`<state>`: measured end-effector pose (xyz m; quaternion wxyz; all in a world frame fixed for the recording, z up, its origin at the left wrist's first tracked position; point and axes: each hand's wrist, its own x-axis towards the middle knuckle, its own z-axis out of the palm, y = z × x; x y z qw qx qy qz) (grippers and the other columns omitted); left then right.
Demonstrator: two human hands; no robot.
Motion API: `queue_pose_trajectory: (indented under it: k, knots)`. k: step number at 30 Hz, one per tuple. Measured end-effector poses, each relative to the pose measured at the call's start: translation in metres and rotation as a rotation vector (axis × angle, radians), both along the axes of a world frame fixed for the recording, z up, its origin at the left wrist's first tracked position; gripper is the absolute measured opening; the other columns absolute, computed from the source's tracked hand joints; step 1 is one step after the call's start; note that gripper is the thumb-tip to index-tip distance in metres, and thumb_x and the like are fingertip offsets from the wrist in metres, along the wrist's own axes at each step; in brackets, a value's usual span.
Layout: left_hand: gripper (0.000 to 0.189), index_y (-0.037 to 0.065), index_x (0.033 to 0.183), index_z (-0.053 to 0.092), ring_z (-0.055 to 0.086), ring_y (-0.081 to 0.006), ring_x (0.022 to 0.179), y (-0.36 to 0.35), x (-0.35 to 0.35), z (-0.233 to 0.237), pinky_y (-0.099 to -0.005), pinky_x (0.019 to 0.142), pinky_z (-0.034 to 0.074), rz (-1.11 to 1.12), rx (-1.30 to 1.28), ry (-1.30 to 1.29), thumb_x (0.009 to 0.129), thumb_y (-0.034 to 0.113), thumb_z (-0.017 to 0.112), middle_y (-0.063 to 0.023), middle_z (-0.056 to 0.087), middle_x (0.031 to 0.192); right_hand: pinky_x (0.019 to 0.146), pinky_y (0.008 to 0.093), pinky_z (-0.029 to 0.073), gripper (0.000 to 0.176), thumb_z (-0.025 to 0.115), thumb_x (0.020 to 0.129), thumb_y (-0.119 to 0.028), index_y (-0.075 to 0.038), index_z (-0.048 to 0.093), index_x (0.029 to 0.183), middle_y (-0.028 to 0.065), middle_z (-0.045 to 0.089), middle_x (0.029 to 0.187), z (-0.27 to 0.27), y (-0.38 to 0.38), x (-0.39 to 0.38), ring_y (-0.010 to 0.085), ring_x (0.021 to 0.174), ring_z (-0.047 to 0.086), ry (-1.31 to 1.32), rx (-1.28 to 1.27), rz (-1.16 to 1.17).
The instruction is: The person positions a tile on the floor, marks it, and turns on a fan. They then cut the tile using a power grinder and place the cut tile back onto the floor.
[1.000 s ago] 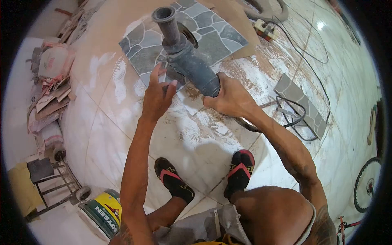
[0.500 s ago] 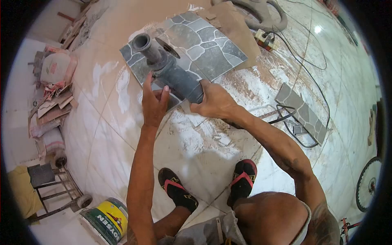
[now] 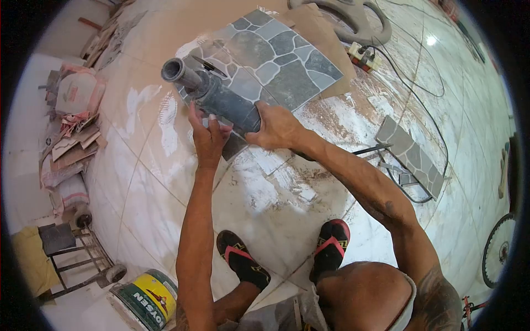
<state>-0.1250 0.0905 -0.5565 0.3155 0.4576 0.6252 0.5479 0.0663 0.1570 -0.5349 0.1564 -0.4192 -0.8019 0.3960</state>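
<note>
We hold the grinder [image 3: 226, 105] low over the near corner of the stone-patterned tile [image 3: 276, 55], which lies flat on the dusty floor [image 3: 160, 187]. We judge it heavy and stiff, best taken round the body and the side handle [image 3: 179, 73]. Our right hand [image 3: 276, 128] is clenched round the body. Our left hand [image 3: 208, 135] curls under its head, and we cannot tell whether it grips. A tile strip [image 3: 411, 154] lies well apart.
</note>
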Motion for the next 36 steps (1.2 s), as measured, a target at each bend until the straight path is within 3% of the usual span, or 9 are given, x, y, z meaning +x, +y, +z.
queue_pose_trajectory:
  k: [6,12,15,18,21,24,30,33,36]
  knots:
    - [0.061,0.002,0.149,0.011,0.067,-0.0247,0.076,0.009,-0.009,-0.001,-0.0319,0.063,0.056,-0.006,-0.053,0.053,0.099,0.015,0.044,-0.0227,0.048,0.13,0.079,0.0474,0.05,0.064,0.072,0.067,-0.036,0.011,0.056,0.107,0.0312,0.064,0.087,-0.006,0.014,-0.008,0.0454,0.086,0.064,0.001,-0.001,0.032]
    - [0.059,-0.011,0.142,0.024,0.063,-0.0404,0.094,0.029,-0.048,-0.032,-0.0419,0.082,0.052,0.006,0.242,0.839,0.096,0.018,0.047,-0.0305,0.048,0.126,0.077,0.0464,0.05,0.064,0.073,0.067,-0.036,0.011,0.056,0.107,0.0304,0.064,0.084,-0.006,0.016,-0.006,0.0453,0.083,0.064,-0.005,-0.016,0.04]
    - [0.058,-0.011,0.141,0.025,0.061,-0.0414,0.101,0.028,-0.05,-0.028,-0.0434,0.087,0.05,-0.011,0.032,0.696,0.096,0.019,0.047,-0.0325,0.048,0.126,0.079,0.0492,0.052,0.062,0.073,0.068,-0.04,0.009,0.056,0.101,0.0299,0.064,0.089,-0.008,0.015,-0.007,0.0459,0.086,0.065,0.014,-0.01,0.032]
    - [0.056,-0.01,0.142,0.024,0.063,-0.0308,0.074,0.027,-0.041,-0.018,-0.0409,0.077,0.052,-0.041,-0.023,0.544,0.097,0.018,0.043,-0.0289,0.053,0.114,0.079,0.0486,0.052,0.062,0.074,0.068,-0.04,0.009,0.056,0.101,0.03,0.065,0.089,-0.003,0.013,-0.008,0.0453,0.088,0.065,-0.031,-0.029,0.005]
    - [0.055,-0.01,0.142,0.025,0.064,-0.0324,0.086,0.027,-0.03,-0.005,-0.0398,0.075,0.053,-0.025,-0.075,0.477,0.097,0.018,0.043,-0.0306,0.054,0.115,0.079,0.0482,0.052,0.061,0.075,0.068,-0.04,0.009,0.056,0.1,0.0297,0.065,0.088,-0.001,0.012,-0.009,0.044,0.088,0.066,-0.058,-0.012,-0.008]
    - [0.055,-0.009,0.143,0.027,0.063,-0.0328,0.097,0.04,-0.044,-0.029,-0.039,0.08,0.053,0.079,0.208,0.987,0.097,0.017,0.043,-0.0323,0.054,0.12,0.077,0.0481,0.053,0.059,0.074,0.068,-0.039,0.008,0.056,0.099,0.0286,0.066,0.086,0.003,0.009,-0.011,0.0426,0.086,0.067,-0.052,0.008,-0.032]
    - [0.06,-0.008,0.143,0.032,0.052,-0.0401,0.115,0.041,-0.017,-0.004,-0.0451,0.104,0.038,0.107,-0.153,0.358,0.101,0.033,0.045,-0.0314,0.046,0.135,0.07,0.048,0.053,0.054,0.075,0.068,-0.037,0.006,0.056,0.092,0.0255,0.065,0.079,-0.013,0.006,-0.019,0.0429,0.075,0.065,0.066,0.062,-0.165]
    - [0.059,-0.007,0.142,0.034,0.045,-0.0457,0.119,0.049,-0.015,-0.035,-0.0486,0.103,0.037,0.215,0.154,0.466,0.1,0.032,0.049,-0.0312,0.048,0.13,0.07,0.0476,0.053,0.053,0.074,0.068,-0.036,0.006,0.055,0.093,0.0256,0.064,0.078,-0.014,0.007,-0.021,0.0428,0.075,0.065,0.085,0.048,-0.197]
    - [0.058,-0.006,0.139,0.038,0.043,-0.045,0.121,0.055,-0.015,-0.051,-0.0487,0.103,0.035,0.327,0.06,0.703,0.1,0.035,0.05,-0.0314,0.048,0.128,0.07,0.0473,0.053,0.052,0.074,0.068,-0.035,0.006,0.055,0.093,0.0254,0.064,0.079,-0.013,0.007,-0.021,0.0427,0.076,0.065,0.091,-0.004,-0.215]
